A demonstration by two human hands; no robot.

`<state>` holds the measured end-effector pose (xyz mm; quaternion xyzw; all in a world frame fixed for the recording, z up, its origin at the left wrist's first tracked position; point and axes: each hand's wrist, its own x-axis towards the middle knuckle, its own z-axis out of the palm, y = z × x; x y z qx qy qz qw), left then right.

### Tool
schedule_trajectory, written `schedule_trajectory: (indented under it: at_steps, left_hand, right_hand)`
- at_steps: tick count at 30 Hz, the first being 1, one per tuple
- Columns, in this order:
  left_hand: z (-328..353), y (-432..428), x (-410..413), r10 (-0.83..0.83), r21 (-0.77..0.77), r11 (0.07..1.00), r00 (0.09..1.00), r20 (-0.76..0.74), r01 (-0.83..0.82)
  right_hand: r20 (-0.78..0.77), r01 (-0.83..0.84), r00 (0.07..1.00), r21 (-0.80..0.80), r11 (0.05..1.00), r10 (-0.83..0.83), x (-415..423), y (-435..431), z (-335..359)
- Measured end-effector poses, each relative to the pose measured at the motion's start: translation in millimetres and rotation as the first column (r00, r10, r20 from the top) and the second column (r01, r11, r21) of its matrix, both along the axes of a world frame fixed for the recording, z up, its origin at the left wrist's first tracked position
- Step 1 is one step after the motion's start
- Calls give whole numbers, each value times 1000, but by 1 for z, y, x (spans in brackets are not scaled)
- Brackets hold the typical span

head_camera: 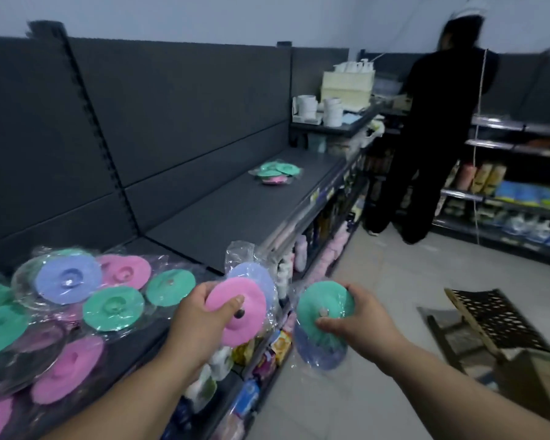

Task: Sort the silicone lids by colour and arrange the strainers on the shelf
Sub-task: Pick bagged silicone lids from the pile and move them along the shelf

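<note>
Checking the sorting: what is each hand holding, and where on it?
The left hand holds a pink lid by its rim, thumb on top near the knob. The right hand holds a green lid by its rim, thumb on top.

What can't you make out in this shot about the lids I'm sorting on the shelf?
Head view throughout.
1. Lid pile: cut off by the left and bottom edges, so no count.
2. Far lids: too small and blurred to count.
3. Blue lid in the left hand: mostly hidden by the pink lid.
4. Black perforated thing, lower right: blurred; strainer or not, unclear.
</note>
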<state>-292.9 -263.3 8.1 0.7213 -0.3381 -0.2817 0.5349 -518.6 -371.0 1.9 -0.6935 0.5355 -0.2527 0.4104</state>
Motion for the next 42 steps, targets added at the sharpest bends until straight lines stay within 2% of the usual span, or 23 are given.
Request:
schedule_trajectory:
  at_steps: [11,17,21,27,33,37,42]
  left_hand:
    - [-43,-166,-105,115,140,984,993,-21,-111]
    - [-56,-222,-117,144,197,973,986,-89,-124]
    - [-46,-285,-87,161,149,977,985,-67,-150]
    - [-10,-392,-14,147,12,989,988,-58,-146]
    - [23,-478,62,203,-98,971,968,-150,-219]
    - [9,-502,103,317,-90,934,920,-232,-345]
    - [-13,-510,143,493,1,862,838,-235,-507]
  right_hand:
    - [-212,-105,971,36,994,110,-115,-160,-42]
    - [-202,-112,970,126,986,136,-120,-230,-63]
    - [-168,-139,973,133,981,161,-85,-293,-62]
    - [-94,-143,984,73,987,149,-2,-398,-23]
    - [73,-182,981,41,983,178,83,-493,25]
    - [141,-263,957,56,963,253,133,-539,32]
    - [182,-427,893,58,902,411,201,-594,24]
